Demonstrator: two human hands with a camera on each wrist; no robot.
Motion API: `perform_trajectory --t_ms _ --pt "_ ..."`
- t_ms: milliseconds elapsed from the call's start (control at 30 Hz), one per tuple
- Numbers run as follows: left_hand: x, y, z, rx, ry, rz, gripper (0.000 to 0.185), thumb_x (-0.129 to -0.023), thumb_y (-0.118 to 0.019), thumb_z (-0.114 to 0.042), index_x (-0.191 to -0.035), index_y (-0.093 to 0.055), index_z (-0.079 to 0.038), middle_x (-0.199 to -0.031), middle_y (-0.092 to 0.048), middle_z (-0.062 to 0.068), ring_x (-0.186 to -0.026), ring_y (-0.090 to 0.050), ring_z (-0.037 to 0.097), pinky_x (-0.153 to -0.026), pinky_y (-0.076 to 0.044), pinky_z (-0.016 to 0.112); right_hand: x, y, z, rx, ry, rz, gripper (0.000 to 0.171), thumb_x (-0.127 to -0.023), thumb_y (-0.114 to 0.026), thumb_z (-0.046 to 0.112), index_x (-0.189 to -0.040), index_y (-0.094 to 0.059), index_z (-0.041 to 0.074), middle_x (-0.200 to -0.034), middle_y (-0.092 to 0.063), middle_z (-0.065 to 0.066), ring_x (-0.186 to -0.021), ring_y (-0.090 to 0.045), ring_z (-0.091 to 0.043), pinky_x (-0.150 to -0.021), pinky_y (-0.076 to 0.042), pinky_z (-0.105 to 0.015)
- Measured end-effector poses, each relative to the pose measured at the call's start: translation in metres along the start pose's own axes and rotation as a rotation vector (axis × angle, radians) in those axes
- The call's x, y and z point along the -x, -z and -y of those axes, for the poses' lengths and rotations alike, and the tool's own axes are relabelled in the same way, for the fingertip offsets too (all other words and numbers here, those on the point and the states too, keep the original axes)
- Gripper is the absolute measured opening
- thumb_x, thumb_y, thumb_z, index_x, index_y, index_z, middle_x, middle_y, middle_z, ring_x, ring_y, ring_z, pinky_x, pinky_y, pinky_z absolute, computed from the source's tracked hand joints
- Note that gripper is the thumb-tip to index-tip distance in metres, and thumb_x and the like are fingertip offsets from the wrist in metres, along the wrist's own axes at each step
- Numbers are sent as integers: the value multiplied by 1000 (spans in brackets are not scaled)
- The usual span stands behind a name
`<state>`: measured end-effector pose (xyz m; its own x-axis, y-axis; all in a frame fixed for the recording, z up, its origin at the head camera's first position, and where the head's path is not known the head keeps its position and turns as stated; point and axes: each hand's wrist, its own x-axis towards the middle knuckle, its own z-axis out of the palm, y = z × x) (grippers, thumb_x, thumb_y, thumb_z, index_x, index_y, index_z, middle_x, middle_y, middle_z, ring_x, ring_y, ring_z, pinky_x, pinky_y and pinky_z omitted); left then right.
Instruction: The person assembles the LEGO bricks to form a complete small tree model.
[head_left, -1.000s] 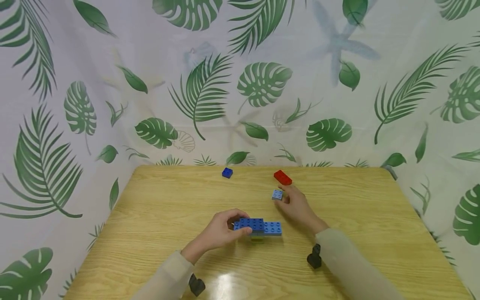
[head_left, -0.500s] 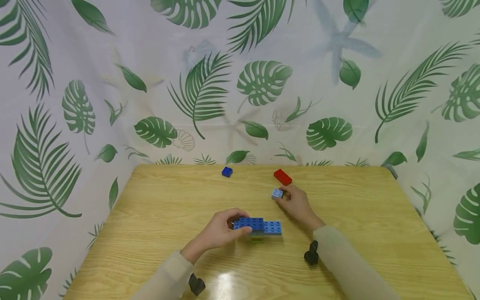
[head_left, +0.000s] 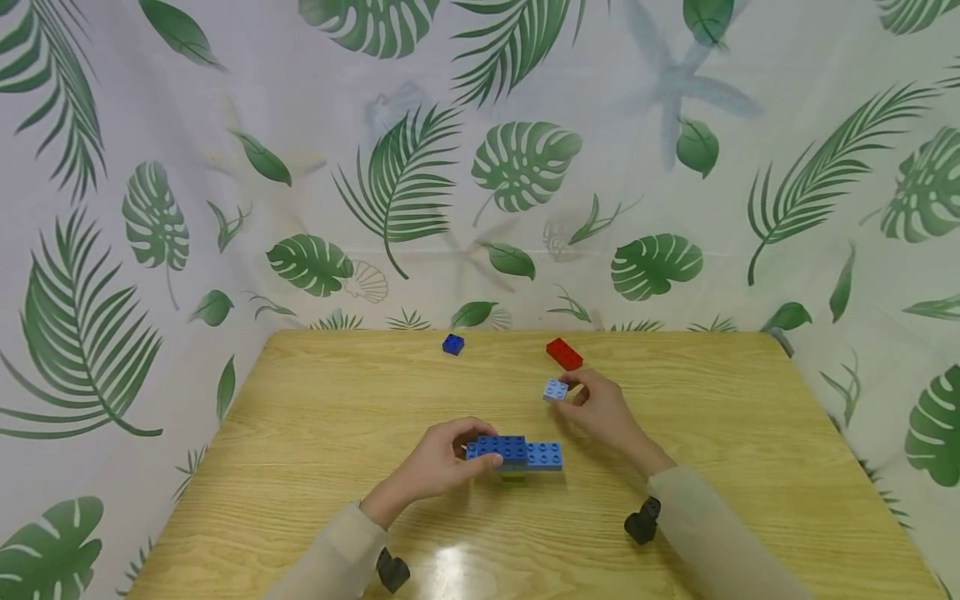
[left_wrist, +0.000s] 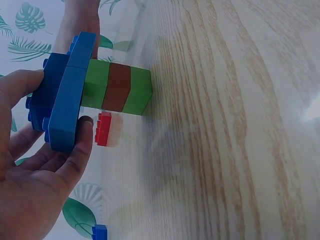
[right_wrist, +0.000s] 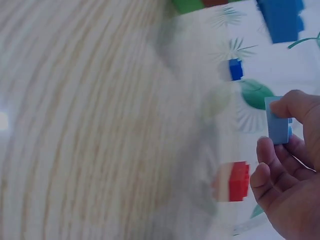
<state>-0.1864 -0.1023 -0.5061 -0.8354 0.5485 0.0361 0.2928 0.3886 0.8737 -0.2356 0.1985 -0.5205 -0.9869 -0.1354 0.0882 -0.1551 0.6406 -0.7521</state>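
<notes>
A stack of bricks (head_left: 514, 456) stands mid-table: blue bricks on top (left_wrist: 62, 95), green and brown layers (left_wrist: 117, 91) under them. My left hand (head_left: 442, 461) grips the blue top from the left, thumb and fingers (left_wrist: 75, 155) curled round it. My right hand (head_left: 596, 408) pinches a small light-blue brick (head_left: 555, 389) between thumb and fingers (right_wrist: 267, 165), lifted just off the table (head_left: 315, 433); the same light-blue brick (right_wrist: 278, 122) shows in the right wrist view. A red brick (head_left: 564, 353) lies just beyond that hand.
A small dark-blue brick (head_left: 453, 343) sits near the table's far edge. The red brick (right_wrist: 239, 181) and the dark-blue brick (right_wrist: 235, 69) also appear in the right wrist view. A leaf-print curtain (head_left: 480, 167) closes off the back and sides.
My right hand closed on the light-blue brick and raised it slightly, its wrist shifting right. The left hand and the stack stayed put.
</notes>
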Motion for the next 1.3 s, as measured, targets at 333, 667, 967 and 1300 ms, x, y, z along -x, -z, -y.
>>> perform_trajectory --t_ms 333,667,967,1300 --pt "0 0 -1 -6 3 -3 32 -99 -76 -31 -128 -70 -18 -115 -73 -1 -89 -60 10 -75 -53 24 21 12 22 -47 74 80 36 -92 -82 20 -124 -69 8 -106 -67 -13 -85 -59 -20 -59 -52 -26" --pt "-1 0 -1 6 12 5 33 -99 -75 -31 -128 -70 -16 -115 -73 2 -91 -62 11 -77 -54 24 38 13 35 -47 154 144 33 -91 -84 21 -120 -71 13 -104 -68 1 -90 -61 -18 -77 -50 -24" --pt "-1 0 0 10 -6 10 34 -100 -75 -29 -129 -69 -13 -114 -74 7 -89 -62 10 -76 -54 23 49 10 35 -82 216 170 29 -90 -84 19 -116 -72 16 -104 -68 3 -90 -60 -17 -70 -47 -24" --pt "-2 -1 2 34 -14 12 33 -100 -75 -28 -128 -69 -11 -113 -74 9 -87 -64 11 -74 -54 23 54 8 35 -69 228 202 31 -90 -85 21 -118 -73 17 -107 -69 4 -94 -62 -23 -72 -47 -23"
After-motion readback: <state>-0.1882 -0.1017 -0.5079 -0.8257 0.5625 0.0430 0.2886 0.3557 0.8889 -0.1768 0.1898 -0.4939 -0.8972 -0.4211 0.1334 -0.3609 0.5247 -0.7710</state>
